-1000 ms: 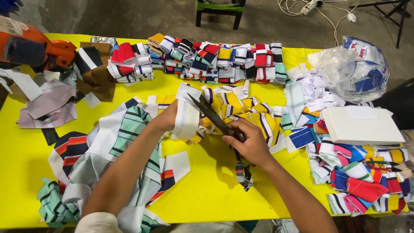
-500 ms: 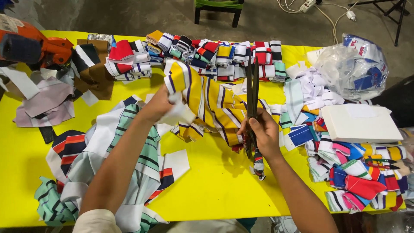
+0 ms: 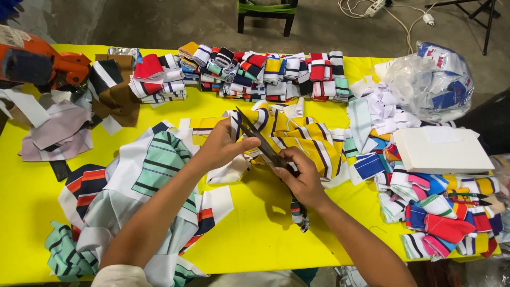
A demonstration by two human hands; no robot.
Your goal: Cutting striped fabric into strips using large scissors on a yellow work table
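Observation:
My right hand (image 3: 300, 178) grips the handles of large dark scissors (image 3: 259, 139), blades pointing up and left into a yellow cloth with white and dark stripes (image 3: 303, 135). My left hand (image 3: 223, 146) pinches the near edge of that striped cloth right beside the blades, holding it against the yellow table (image 3: 255, 234). A narrow striped strip (image 3: 299, 211) hangs down from under my right hand.
Rows of folded striped collar pieces (image 3: 255, 72) line the far side. More coloured pieces (image 3: 441, 212) pile at the right beside a white box (image 3: 441, 151) and a plastic bag (image 3: 433, 79). Loose striped cloth (image 3: 143, 196) lies at left, an orange tool (image 3: 40, 64) far left.
The cloth was lifted up and spread half a second ago with the scissors upright; now it lies back on the table and the scissors angle into it again.

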